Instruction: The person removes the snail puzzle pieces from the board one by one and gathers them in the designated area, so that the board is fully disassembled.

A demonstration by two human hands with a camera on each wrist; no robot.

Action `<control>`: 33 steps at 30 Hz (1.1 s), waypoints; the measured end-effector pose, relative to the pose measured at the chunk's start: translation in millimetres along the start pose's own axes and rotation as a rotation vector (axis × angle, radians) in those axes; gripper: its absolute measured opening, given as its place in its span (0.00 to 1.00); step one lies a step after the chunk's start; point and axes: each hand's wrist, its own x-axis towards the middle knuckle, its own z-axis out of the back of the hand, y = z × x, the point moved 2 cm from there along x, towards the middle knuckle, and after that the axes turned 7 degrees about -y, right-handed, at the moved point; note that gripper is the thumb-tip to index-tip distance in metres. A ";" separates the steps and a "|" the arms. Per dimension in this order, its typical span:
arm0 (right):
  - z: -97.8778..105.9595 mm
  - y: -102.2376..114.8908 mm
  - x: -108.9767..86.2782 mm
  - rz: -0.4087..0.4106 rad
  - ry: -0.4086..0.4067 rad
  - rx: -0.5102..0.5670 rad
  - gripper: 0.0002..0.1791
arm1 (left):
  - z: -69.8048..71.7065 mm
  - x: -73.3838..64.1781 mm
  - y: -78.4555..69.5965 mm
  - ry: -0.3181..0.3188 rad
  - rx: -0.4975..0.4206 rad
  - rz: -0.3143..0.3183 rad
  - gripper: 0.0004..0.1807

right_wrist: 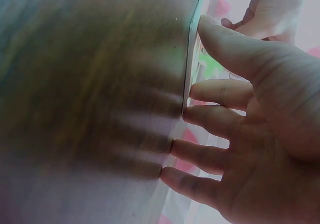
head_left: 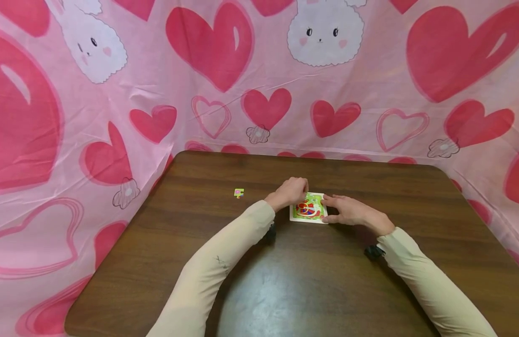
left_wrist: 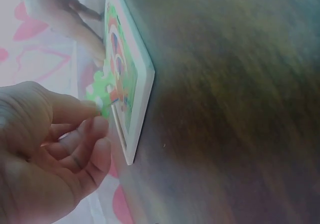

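Observation:
In the head view, a square jigsaw puzzle board (head_left: pixel 308 221) with a pale rim and a green, red and blue picture lies flat on the table. My left hand (head_left: pixel 292 191) is over its far left corner. Between thumb and forefinger it pinches a green puzzle piece (left_wrist: pixel 102 86), held at the board's edge in the left wrist view; its other fingers are curled. My right hand (head_left: pixel 347 210) rests at the board's right side. Its thumb (right_wrist: pixel 220 38) touches the rim, and the fairly straight fingers (right_wrist: pixel 200 156) are spread with their tips down by the board and tabletop.
Another loose puzzle piece (head_left: pixel 239 193), green with pink, lies on the brown wooden table (head_left: pixel 263 290) left of the board. A pink cloth (head_left: pixel 225 112) with hearts and rabbits hangs behind and beside the table. Dark bands (head_left: pixel 374 252) sit at both wrists.

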 end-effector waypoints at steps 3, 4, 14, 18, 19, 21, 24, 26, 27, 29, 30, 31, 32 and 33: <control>0.0 0.4 1.0 -0.004 0.004 -0.001 0.39 | 1.0 0.0 1.1 0.008 -0.029 -0.009 0.03; -0.1 0.5 0.8 -0.005 0.004 0.000 0.39 | 0.9 0.1 1.6 0.010 -0.039 -0.009 0.03; -0.1 0.6 1.3 -0.023 0.014 0.014 0.40 | 8.2 -1.8 10.1 -0.054 -0.112 -0.014 0.04; 0.7 0.1 1.4 -0.032 0.017 0.017 0.40 | 13.9 -3.0 16.2 -0.051 -0.145 -0.003 0.03; 0.7 0.0 1.4 -0.040 0.019 0.022 0.40 | 15.2 -3.5 18.4 -0.051 -0.150 0.002 0.03; 0.9 0.3 1.3 -0.041 0.020 0.023 0.39 | 17.9 -4.9 23.7 -0.048 -0.154 0.013 0.03; 0.9 0.9 0.9 -0.047 0.021 0.024 0.39 | 23.0 -8.3 33.1 -0.050 -0.147 0.016 0.04; 0.6 1.1 0.6 -0.045 0.021 0.018 0.40 | 26.5 -11.5 40.0 -0.047 -0.148 0.016 0.04; 0.5 1.1 0.3 -0.046 0.020 0.016 0.40 | 28.3 -13.1 43.4 -0.047 -0.150 0.015 0.05; 0.3 0.8 -0.3 -0.048 0.019 0.014 0.39 | 31.8 -16.5 50.4 -0.048 -0.157 0.018 0.05; 0.3 0.9 -0.6 -0.048 0.018 0.014 0.39 | 33.4 -18.2 53.9 -0.047 -0.160 0.025 0.05; 0.4 0.9 -0.9 -0.047 0.017 0.013 0.39 | 35.2 -19.9 57.3 -0.046 -0.162 0.032 0.05; 0.6 1.0 -1.1 -0.047 0.017 0.016 0.39 | 37.1 -21.8 60.4 -0.044 -0.164 0.042 0.05; 0.7 1.1 -1.2 -0.046 0.016 0.017 0.40 | 38.9 -23.7 63.4 -0.040 -0.167 0.052 0.05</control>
